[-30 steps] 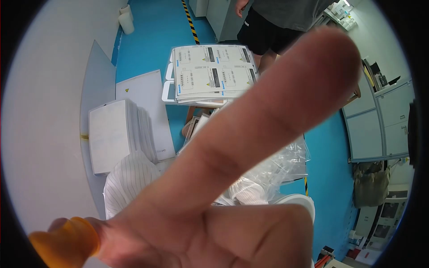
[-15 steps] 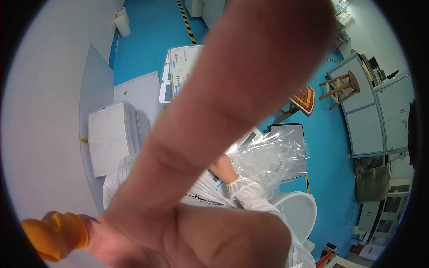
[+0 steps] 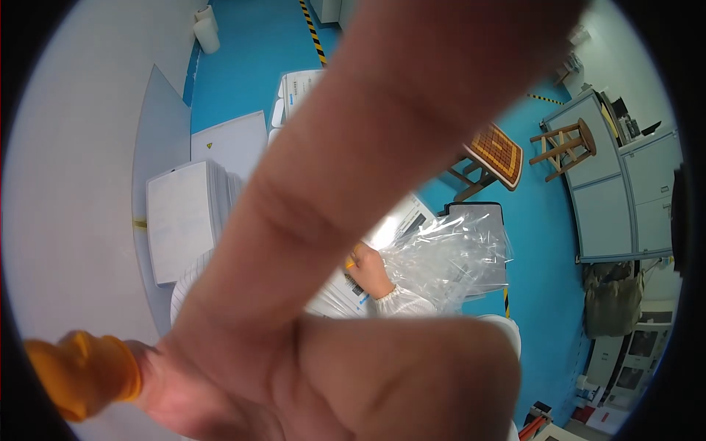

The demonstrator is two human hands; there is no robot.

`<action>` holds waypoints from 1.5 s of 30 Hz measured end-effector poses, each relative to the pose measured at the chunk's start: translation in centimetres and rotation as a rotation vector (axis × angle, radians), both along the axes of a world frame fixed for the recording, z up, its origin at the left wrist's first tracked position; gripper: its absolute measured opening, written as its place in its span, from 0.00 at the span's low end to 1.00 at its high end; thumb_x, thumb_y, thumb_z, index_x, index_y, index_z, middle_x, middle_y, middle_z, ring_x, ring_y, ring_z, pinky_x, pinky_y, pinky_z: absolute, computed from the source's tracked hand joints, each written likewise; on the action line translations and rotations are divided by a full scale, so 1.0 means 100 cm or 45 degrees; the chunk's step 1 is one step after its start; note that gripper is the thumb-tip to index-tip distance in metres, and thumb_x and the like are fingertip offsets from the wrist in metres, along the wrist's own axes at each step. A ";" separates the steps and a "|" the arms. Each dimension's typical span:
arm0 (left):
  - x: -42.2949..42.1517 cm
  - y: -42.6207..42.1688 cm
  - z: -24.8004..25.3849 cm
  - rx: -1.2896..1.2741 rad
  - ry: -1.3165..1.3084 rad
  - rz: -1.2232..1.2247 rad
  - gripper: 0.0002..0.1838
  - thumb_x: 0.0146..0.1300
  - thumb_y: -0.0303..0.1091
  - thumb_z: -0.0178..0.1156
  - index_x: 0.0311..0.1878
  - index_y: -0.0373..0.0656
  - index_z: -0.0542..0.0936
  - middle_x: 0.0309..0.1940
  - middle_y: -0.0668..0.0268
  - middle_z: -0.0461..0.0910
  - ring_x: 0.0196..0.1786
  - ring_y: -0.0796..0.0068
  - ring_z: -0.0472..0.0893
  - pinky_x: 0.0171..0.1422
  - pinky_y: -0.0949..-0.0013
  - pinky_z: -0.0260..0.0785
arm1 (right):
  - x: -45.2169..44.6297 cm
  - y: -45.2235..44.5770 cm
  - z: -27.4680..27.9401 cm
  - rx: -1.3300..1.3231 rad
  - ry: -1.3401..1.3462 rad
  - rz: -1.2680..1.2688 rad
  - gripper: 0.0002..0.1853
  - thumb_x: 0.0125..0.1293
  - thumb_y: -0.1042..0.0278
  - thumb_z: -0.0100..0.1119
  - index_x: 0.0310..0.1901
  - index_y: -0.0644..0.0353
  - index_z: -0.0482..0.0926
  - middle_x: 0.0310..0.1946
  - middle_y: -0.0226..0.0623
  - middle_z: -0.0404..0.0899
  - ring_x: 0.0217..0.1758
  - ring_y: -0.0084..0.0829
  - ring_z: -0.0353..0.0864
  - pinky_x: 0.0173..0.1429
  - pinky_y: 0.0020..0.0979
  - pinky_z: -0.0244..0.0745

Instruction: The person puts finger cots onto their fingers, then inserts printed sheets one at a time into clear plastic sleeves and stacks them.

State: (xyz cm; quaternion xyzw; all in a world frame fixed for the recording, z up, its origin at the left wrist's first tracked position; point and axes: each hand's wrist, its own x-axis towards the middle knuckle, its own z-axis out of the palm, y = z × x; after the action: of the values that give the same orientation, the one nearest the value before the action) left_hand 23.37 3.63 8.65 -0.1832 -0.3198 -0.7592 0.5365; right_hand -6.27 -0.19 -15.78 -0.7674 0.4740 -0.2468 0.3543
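Note:
My left hand [image 3: 294, 220] is very close to the camera and blurred. One long finger stretches up to the right, apart from the thumb; an orange finger cover [image 3: 84, 375] is at the lower left. Nothing shows between these fingers. Behind it, my right hand [image 3: 371, 273] lies at a stack of printed white sheets [image 3: 334, 300], its fingers curled and partly hidden. What they grip cannot be made out. Clear plastic film [image 3: 456, 253] lies just right of my right hand. Another pile of printed sheets [image 3: 296, 87] is mostly covered by my left hand.
A thick stack of white panels [image 3: 180, 224] stands at the left by the wall. Right of centre are a stool with a patterned seat [image 3: 496, 156] and a round wooden stool [image 3: 585, 137]. Grey cabinets [image 3: 603, 213] line the right side. White rolls [image 3: 207, 35] stand at the back.
My left finger has swung left and closer, uncovering the stools and my right hand. The person standing at the back is no longer visible.

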 end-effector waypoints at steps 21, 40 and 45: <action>-0.063 -0.027 -0.229 0.361 -2.501 0.786 0.18 0.57 0.27 0.53 0.52 0.35 0.73 0.30 0.58 0.81 0.36 0.67 0.81 0.42 0.71 0.70 | 0.003 0.001 0.001 0.099 -0.164 -0.033 0.08 0.58 0.71 0.55 0.37 0.65 0.78 0.32 0.44 0.76 0.28 0.46 0.76 0.32 0.36 0.72; -0.074 -0.034 -0.212 0.718 -2.260 0.540 0.14 0.50 0.20 0.60 0.42 0.34 0.81 0.23 0.65 0.79 0.25 0.80 0.78 0.32 0.79 0.73 | 0.042 0.018 0.015 0.015 0.058 0.063 0.11 0.52 0.67 0.63 0.34 0.66 0.76 0.32 0.42 0.75 0.26 0.43 0.77 0.31 0.35 0.73; -0.068 -0.033 -0.219 0.707 -2.176 0.514 0.13 0.50 0.19 0.57 0.42 0.34 0.81 0.23 0.68 0.77 0.24 0.83 0.77 0.31 0.80 0.74 | 0.067 0.021 -0.006 -0.013 0.059 0.029 0.17 0.49 0.65 0.66 0.35 0.68 0.73 0.34 0.45 0.75 0.27 0.46 0.78 0.30 0.39 0.74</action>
State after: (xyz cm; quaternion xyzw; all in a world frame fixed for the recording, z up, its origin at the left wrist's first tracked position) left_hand 16.60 0.34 -13.25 0.6345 -0.4397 -0.5779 0.2648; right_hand 0.45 1.91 -16.36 -0.7800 0.4722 -0.2275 0.3420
